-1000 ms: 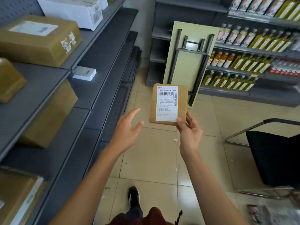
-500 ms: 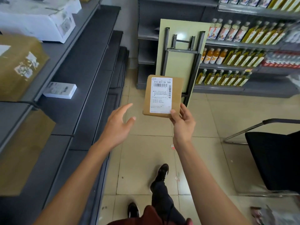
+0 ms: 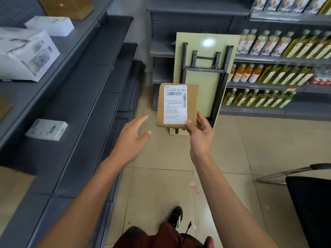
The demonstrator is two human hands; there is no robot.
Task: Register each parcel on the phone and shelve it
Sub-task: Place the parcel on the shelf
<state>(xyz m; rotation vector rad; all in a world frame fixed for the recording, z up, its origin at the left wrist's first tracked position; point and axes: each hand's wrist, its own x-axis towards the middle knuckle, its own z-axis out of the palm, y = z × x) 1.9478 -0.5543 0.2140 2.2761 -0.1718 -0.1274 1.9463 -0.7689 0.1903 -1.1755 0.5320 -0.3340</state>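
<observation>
Flat brown parcel (image 3: 177,104) held upright over the aisle floor, long axis vertical, label facing the camera, pinched at its lower right corner by the right hand (image 3: 200,135); left hand (image 3: 131,138) unclenched, fingers extended, just beside it; small white box (image 3: 47,129) lies on the grey shelf (image 3: 75,111) at left.

The right hand (image 3: 200,136) holds a flat brown parcel (image 3: 177,104) upright by its lower right corner — thumb on the white label, fingers behind. The left hand (image 3: 131,140) hovers just left of the parcel, fingers straight, not touching it. On the left, grey shelves (image 3: 75,97) carry a small white box (image 3: 47,129), a larger white box (image 3: 26,54) and a brown carton (image 3: 66,6) farther up. A folded table (image 3: 206,76) leans upright against the far shelving, beside rows of bottles (image 3: 279,45). A black chair (image 3: 309,199) stands near right on the tiled floor (image 3: 161,185).
</observation>
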